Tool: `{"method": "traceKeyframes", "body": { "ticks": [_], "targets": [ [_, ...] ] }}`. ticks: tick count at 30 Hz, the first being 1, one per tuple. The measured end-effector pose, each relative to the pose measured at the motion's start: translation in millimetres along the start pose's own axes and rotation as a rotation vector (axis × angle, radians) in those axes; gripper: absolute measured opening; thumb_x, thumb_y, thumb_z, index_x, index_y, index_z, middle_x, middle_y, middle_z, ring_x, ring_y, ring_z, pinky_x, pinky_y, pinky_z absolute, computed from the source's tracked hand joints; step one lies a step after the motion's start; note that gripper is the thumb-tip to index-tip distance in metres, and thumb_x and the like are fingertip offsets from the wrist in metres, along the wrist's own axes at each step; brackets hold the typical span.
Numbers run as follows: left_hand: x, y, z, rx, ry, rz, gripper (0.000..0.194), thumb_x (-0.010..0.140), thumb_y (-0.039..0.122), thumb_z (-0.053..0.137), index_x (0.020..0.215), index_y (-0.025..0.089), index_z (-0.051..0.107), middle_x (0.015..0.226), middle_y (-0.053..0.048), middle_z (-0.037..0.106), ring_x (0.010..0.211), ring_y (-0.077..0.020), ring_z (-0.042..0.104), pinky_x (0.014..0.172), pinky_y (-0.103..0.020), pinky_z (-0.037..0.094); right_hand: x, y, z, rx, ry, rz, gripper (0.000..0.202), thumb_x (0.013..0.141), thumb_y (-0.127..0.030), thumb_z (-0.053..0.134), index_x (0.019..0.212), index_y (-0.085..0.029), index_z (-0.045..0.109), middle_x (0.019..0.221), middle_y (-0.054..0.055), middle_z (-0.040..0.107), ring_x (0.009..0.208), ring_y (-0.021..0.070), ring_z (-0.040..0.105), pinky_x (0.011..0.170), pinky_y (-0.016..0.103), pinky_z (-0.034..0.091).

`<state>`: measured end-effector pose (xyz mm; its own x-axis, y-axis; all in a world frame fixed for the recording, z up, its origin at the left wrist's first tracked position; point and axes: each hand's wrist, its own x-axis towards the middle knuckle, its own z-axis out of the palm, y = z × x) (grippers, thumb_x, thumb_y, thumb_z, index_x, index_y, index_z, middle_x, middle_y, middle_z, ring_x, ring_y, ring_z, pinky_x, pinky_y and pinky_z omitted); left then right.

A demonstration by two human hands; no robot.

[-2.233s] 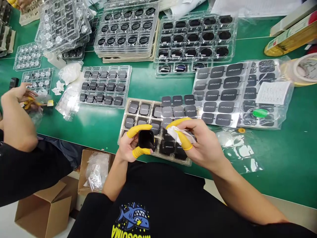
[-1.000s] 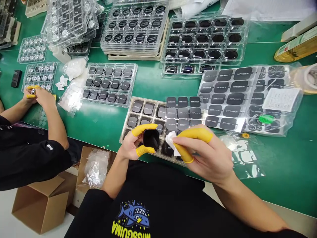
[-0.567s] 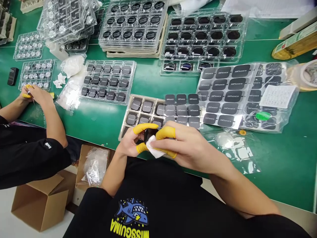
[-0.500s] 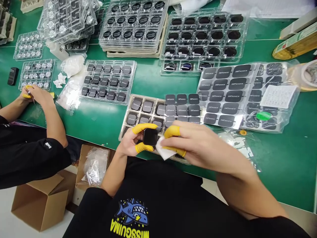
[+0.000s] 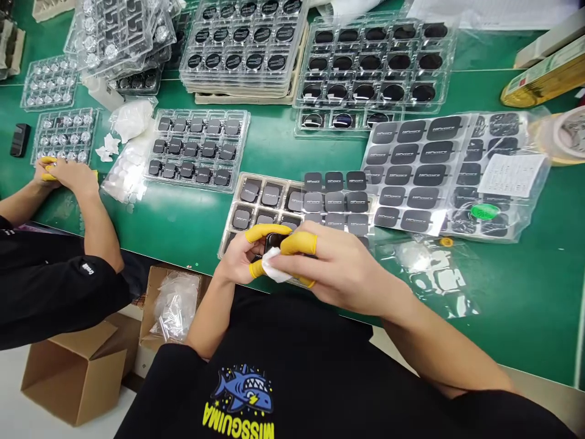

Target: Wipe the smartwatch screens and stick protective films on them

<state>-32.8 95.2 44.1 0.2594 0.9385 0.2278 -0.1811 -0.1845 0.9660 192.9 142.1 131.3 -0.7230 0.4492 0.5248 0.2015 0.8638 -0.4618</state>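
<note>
My left hand (image 5: 242, 256), with yellow finger cots on thumb and forefinger, grips a glossy black square piece that looks like a smartwatch body (image 5: 272, 240) by its edges. My right hand (image 5: 336, 262), also in yellow finger cots, pinches a folded white wipe (image 5: 276, 269) against the front of that piece. Most of the watch body is hidden behind the wipe and fingers. Just beyond my hands lies a shallow tray (image 5: 234, 210) of similar dark square pieces. A clear sheet of dark square labels (image 5: 335, 202) overlaps its right side.
Several stacked clear trays (image 5: 237, 82) hold round dark discs at the back. Larger label sheets (image 5: 414, 177) lie to the right, near a tape roll (image 5: 569, 137). At the left, a co-worker's hands (image 5: 68, 174) work over small parts. Cardboard boxes (image 5: 75, 378) stand on the floor.
My right hand has moved left with the wipe, from beside the watch body to over its front. My left hand keeps its hold in nearly the same place.
</note>
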Motion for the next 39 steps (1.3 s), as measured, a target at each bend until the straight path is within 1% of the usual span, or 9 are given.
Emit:
{"method": "traceKeyframes", "body": {
  "ticks": [5, 11, 14, 19, 22, 25, 29, 34, 39],
  "targets": [
    [-9, 4, -9.3, -0.131, 0.028, -0.112, 0.075, 0.081, 0.059, 0.099, 0.141, 0.021, 0.075, 0.097, -0.005, 0.081, 0.068, -0.0165, 0.078, 0.062, -0.025, 0.066, -17, 18, -29, -0.066, -0.256, 0.075, 0.029, 0.109, -0.007, 0.052, 0.101, -0.022, 0.075, 0.090, 0.006, 0.070, 0.082, 0.0215, 0.059, 0.069, 0.034, 0.043],
    [-9, 5, -6.3, -0.129, -0.009, -0.136, 0.078, 0.081, 0.065, 0.097, 0.142, 0.021, 0.075, 0.096, -0.007, 0.082, 0.071, -0.0208, 0.081, 0.065, -0.030, 0.069, -24, 10, -25, -0.033, 0.043, 0.146, 0.022, 0.106, -0.011, 0.069, 0.120, -0.027, 0.073, 0.101, 0.005, 0.075, 0.086, 0.0205, 0.065, 0.069, 0.033, 0.049],
    [-6, 4, -4.3, -0.073, 0.008, -0.110, 0.080, 0.080, 0.067, 0.097, 0.140, 0.019, 0.077, 0.110, -0.012, 0.085, 0.088, -0.0256, 0.085, 0.075, -0.031, 0.070, -16, -1, -9, -0.018, 0.053, 0.079, 0.026, 0.104, -0.004, 0.066, 0.117, -0.024, 0.077, 0.095, 0.005, 0.076, 0.081, 0.0204, 0.062, 0.068, 0.034, 0.048],
    [-4, 3, -3.2, 0.076, -0.064, -0.055, 0.066, 0.085, 0.059, 0.093, 0.134, 0.018, 0.078, 0.098, -0.009, 0.084, 0.085, -0.0248, 0.083, 0.078, -0.033, 0.069, -1, -3, 14, -0.102, 0.097, -0.020, 0.022, 0.107, -0.011, 0.065, 0.117, -0.021, 0.082, 0.084, 0.004, 0.070, 0.078, 0.0201, 0.054, 0.067, 0.033, 0.045],
    [-8, 2, 0.9, 0.021, -0.018, -0.115, 0.075, 0.079, 0.062, 0.098, 0.135, 0.017, 0.075, 0.102, -0.010, 0.084, 0.083, -0.0258, 0.083, 0.075, -0.034, 0.071, 6, -1, 17, -0.254, 0.145, -0.019, 0.022, 0.109, -0.012, 0.062, 0.107, -0.020, 0.082, 0.080, 0.005, 0.068, 0.076, 0.0206, 0.049, 0.063, 0.034, 0.041],
    [-12, 3, 2.9, -0.106, 0.062, -0.202, 0.082, 0.080, 0.062, 0.098, 0.143, 0.018, 0.071, 0.107, -0.010, 0.082, 0.069, -0.0196, 0.078, 0.058, -0.029, 0.067, 4, 0, 14, -0.393, 0.147, 0.048, 0.022, 0.106, -0.009, 0.060, 0.096, -0.019, 0.078, 0.077, 0.005, 0.064, 0.075, 0.0217, 0.048, 0.062, 0.035, 0.039],
    [-12, 10, -1.9, -0.160, 0.120, -0.150, 0.074, 0.084, 0.054, 0.097, 0.143, 0.018, 0.070, 0.096, -0.006, 0.079, 0.065, -0.0180, 0.078, 0.054, -0.025, 0.065, -16, 5, 11, -0.396, 0.059, 0.229, 0.022, 0.102, -0.004, 0.060, 0.102, -0.020, 0.075, 0.083, 0.006, 0.068, 0.079, 0.0228, 0.058, 0.060, 0.036, 0.040],
    [-9, 15, 0.0, -0.157, 0.119, -0.055, 0.073, 0.085, 0.051, 0.097, 0.145, 0.022, 0.070, 0.096, -0.004, 0.078, 0.068, -0.0177, 0.079, 0.055, -0.025, 0.067, -32, 5, 10, -0.206, 0.307, 0.311, 0.026, 0.101, -0.008, 0.074, 0.117, -0.028, 0.075, 0.096, 0.003, 0.075, 0.080, 0.0192, 0.068, 0.067, 0.033, 0.054],
    [-9, 14, 6.9, -0.111, 0.129, -0.093, 0.077, 0.082, 0.061, 0.097, 0.144, 0.023, 0.071, 0.093, -0.002, 0.077, 0.065, -0.0157, 0.075, 0.060, -0.028, 0.068, -30, -3, 11, -0.141, 0.375, 0.299, 0.035, 0.097, -0.004, 0.078, 0.118, -0.031, 0.077, 0.091, 0.000, 0.075, 0.072, 0.0180, 0.065, 0.061, 0.033, 0.051]
  ]
}}
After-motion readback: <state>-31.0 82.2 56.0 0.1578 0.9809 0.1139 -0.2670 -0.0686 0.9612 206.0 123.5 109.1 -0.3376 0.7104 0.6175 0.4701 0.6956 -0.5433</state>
